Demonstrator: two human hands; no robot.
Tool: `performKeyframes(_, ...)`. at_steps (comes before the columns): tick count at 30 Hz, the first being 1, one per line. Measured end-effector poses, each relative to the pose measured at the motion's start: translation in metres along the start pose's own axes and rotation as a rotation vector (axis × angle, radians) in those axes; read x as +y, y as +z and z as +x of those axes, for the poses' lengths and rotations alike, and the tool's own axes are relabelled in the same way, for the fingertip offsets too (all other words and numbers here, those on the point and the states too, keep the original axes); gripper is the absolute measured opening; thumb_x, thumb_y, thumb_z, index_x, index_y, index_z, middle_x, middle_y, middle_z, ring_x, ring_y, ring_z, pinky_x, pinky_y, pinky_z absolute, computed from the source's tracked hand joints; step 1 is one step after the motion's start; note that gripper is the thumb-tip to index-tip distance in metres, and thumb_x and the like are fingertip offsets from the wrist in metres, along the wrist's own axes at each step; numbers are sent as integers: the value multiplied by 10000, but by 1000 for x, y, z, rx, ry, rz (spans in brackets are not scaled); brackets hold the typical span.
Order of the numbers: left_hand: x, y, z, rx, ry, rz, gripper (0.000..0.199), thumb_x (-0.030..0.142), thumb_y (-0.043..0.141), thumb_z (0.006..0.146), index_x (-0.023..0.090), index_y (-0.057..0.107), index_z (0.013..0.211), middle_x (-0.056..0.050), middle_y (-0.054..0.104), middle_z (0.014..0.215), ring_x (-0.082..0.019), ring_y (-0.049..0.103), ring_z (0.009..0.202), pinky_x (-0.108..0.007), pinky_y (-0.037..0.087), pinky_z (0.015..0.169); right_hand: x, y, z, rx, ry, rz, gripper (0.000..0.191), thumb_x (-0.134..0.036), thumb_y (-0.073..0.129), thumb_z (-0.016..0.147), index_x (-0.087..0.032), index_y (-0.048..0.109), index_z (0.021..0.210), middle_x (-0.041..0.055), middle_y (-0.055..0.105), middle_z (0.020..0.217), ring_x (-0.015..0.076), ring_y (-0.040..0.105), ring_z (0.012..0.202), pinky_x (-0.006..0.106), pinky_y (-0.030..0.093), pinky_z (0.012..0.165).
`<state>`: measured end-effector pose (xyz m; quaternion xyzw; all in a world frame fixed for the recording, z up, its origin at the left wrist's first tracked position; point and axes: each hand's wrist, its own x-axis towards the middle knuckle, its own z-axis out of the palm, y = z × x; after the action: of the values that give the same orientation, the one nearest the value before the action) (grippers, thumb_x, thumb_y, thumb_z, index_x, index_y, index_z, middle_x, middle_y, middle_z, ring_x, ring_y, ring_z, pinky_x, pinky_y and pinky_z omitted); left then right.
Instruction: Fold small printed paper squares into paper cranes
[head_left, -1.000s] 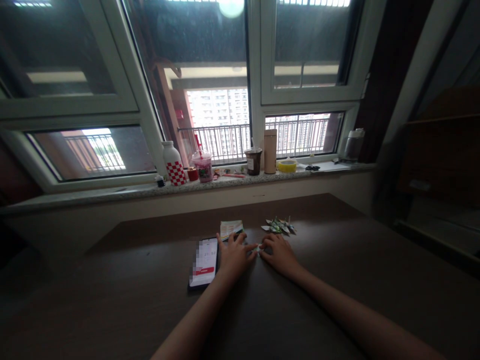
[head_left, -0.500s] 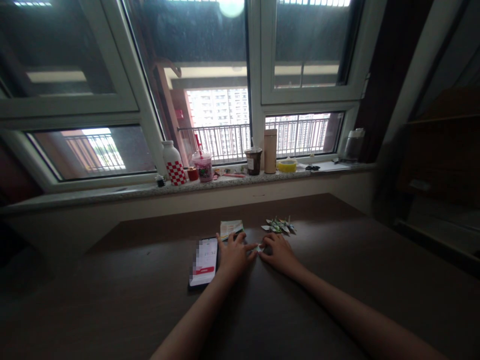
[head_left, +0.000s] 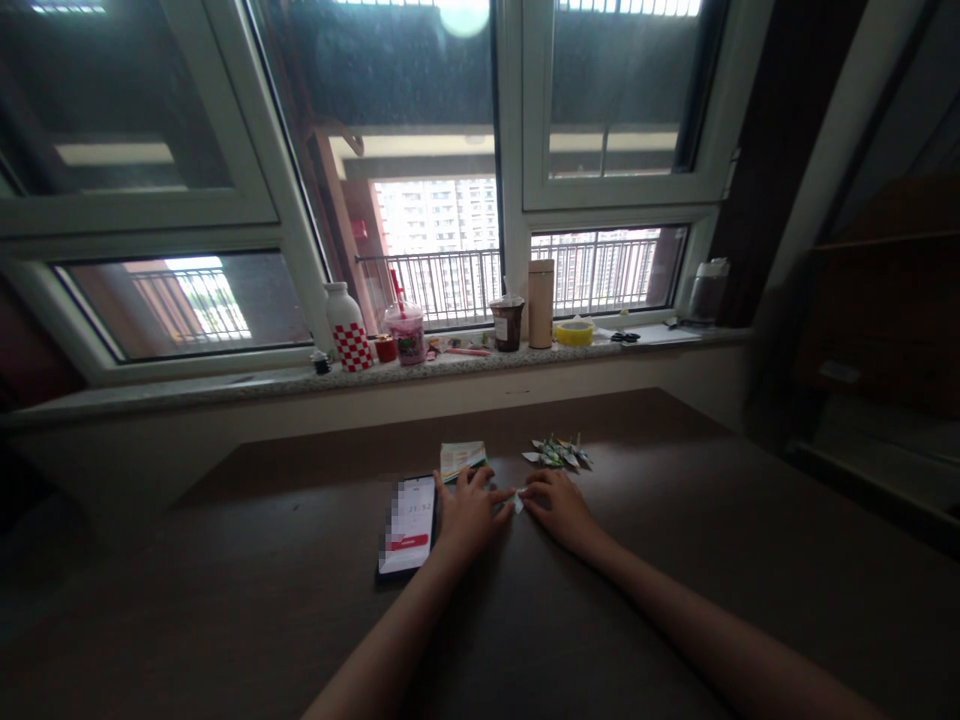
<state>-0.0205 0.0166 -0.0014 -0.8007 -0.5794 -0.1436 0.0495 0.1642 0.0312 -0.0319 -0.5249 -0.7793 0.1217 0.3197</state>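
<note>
1. Two bare hands, head view, both low over the brown table; left hand and right hand nearly meet mid-table.
2. Small pale piece sits on the table in the gap between them, fingertips at it from both sides.
3. Left fingers: spread, index and thumb pointing right at the piece. Can't tell if they pinch it or only press.
4. Right fingers: bunched and bent, tips at the piece's right side. Grip hidden, can't tell.
5. Phone, screen up, just left of the left hand. Paper stack lies at that hand's far side, right by the fingertips.
6. Pile of small green-white pieces on the table, far side of the right hand, apart from it.
7. Far sill, left to right: checkered bottle, pink cup, dark cup, tan flask, yellow tape roll.
</note>
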Motion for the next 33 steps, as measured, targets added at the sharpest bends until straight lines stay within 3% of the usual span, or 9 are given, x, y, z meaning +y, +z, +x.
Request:
performKeyframes(14,2,-2,2,-13,-56,-43,313,622,563,817,513,680,1086,16,556,1341,-351,386,1298,-826,19,1020,-1,-1,-1,25,20,51,181,-258,630,863,-227,771,971,93,639,1133,234,544,1105,370,418,999)
performKeyframes(18,3,-5,3,-27,-55,-35,322,627,566,813,510,680,1091,9,548,1357,-353,375,1310,-817,11,1026,-3,-7,-5,120,-13,49,194,-235,627,854,-246,775,978,95,612,1194,234,506,1172,373,382,1050)
performKeyframes(23,5,-9,3,-50,-76,-34,334,637,554,818,499,687,1092,0,542,1368,-363,362,1318,-806,3,1035,-8,-15,-11,50,-74,-12,154,-250,656,822,-284,789,892,83,606,1113,236,515,1117,374,415,988)
performKeyframes(33,4,-11,3,-60,-74,-37,348,651,561,803,499,689,1089,-4,552,1356,-362,382,1299,-804,13,1039,-10,-20,-12,-9,53,-91,148,-347,678,819,-348,782,925,63,597,1023,233,507,1047,369,411,947)
